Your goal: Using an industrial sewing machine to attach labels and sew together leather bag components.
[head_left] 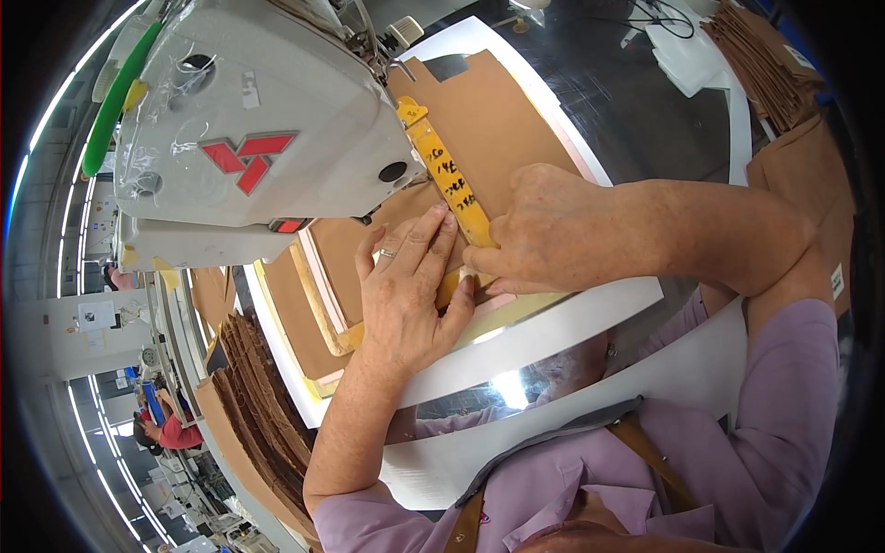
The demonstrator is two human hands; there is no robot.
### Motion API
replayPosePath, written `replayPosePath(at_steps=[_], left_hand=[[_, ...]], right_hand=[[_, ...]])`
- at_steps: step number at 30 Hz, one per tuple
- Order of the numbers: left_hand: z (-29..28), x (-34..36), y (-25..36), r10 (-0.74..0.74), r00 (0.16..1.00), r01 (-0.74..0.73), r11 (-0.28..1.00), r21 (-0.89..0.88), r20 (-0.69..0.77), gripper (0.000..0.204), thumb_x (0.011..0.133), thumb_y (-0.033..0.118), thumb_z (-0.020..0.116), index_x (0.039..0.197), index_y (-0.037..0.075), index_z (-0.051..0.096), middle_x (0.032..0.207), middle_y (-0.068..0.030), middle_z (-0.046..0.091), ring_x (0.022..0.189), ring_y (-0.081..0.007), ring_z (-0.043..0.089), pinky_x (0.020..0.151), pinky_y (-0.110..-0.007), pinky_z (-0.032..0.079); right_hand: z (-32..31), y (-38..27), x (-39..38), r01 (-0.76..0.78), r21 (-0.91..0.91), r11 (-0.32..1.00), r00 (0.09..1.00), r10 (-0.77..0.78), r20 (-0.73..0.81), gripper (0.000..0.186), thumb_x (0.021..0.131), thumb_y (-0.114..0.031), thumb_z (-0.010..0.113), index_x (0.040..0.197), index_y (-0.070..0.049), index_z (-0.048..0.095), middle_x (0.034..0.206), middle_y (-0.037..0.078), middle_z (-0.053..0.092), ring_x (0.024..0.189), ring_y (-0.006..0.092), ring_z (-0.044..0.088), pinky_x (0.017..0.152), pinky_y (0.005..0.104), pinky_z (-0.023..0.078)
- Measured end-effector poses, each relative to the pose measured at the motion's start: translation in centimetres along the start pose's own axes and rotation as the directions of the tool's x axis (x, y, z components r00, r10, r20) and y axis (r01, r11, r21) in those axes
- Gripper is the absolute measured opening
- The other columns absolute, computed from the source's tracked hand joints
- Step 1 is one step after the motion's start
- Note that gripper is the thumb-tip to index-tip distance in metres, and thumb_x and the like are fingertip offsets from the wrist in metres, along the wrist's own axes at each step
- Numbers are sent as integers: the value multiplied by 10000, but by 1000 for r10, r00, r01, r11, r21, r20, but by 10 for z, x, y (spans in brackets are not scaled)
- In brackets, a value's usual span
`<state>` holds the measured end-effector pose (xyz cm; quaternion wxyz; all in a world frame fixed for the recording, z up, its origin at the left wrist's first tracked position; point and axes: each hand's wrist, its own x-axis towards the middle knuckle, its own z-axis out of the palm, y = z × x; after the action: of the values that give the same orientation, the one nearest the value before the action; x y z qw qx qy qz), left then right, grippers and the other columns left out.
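Observation:
Under the sewing machine head (277, 120) lies a brown fabric panel (498, 120) in a flat yellow-edged template. A yellow strip (449, 175) with handwritten marks runs across it, beside the needle area. My left hand (406, 286), wearing a ring, lies on the fabric left of the strip, fingers stretched forward and thumb out toward my other hand. At the strip's near end my right hand (539, 230) is closed, its curled fingers pressed down against the strip. Whatever is pinched between those fingers is hidden.
A stack of brown fabric pieces (258, 424) stands at the left. More folded brown pieces (765, 74) lie at the far right, near a black cable (664, 18). White sheeting (608, 304) surrounds the template on the dark shiny tabletop (599, 101). Another person (175, 429) sits far left.

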<state>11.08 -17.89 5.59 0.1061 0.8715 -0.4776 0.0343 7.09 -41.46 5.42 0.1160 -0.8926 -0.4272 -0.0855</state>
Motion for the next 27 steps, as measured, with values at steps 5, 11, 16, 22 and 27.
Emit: replayPosePath(at_steps=[5, 11, 16, 22, 27], left_hand=[[5, -2, 7, -60, 994, 66, 995, 69, -94, 597, 821, 296, 718, 1350, 35, 625, 1384, -114, 606, 1210, -254, 619, 1151, -523, 281], [-6, -5, -12, -28, 995, 21, 997, -77, -91, 464, 749, 223, 786, 1171, 50, 702, 1306, -76, 648, 1176, -275, 611, 1085, -469, 336], [-3, -6, -23, -65, 992, 55, 994, -95, -105, 536, 734, 226, 773, 1242, 71, 704, 1328, -96, 645, 1182, -298, 609, 1067, -439, 344], [-2, 0, -36, -77, 994, 71, 994, -85, -75, 584, 787, 302, 742, 1315, 70, 650, 1360, -108, 621, 1271, -280, 575, 1089, -492, 322], [7, -9, -54, -132, 988, 106, 961, -257, -86, 609, 795, 299, 737, 1334, 36, 634, 1382, -156, 618, 1303, -320, 560, 1142, -462, 307]], right_hand=[[4, 8, 6, -58, -55, 997, 998, 58, 9, 331, 900, -416, 703, 1001, -101, 689, 725, 51, 667, 624, 217, 674, 594, 372, 495], [15, 23, 11, -61, -43, 997, 981, 52, -186, 331, 865, -402, 733, 1082, -152, 730, 971, 67, 668, 908, 210, 682, 750, 362, 506], [17, 27, 12, -86, -107, 991, 970, 59, -236, 314, 903, -416, 719, 1083, -164, 765, 1003, 33, 678, 1067, 168, 645, 899, 320, 483], [21, 33, 20, -167, -87, 982, 966, 145, -216, 305, 926, -387, 704, 1091, -137, 763, 1095, 11, 709, 1063, 155, 646, 906, 329, 489], [37, 33, 32, -212, -78, 974, 944, 183, -276, 331, 854, -288, 773, 1131, -109, 742, 1197, 22, 692, 1124, 186, 632, 985, 364, 470]])
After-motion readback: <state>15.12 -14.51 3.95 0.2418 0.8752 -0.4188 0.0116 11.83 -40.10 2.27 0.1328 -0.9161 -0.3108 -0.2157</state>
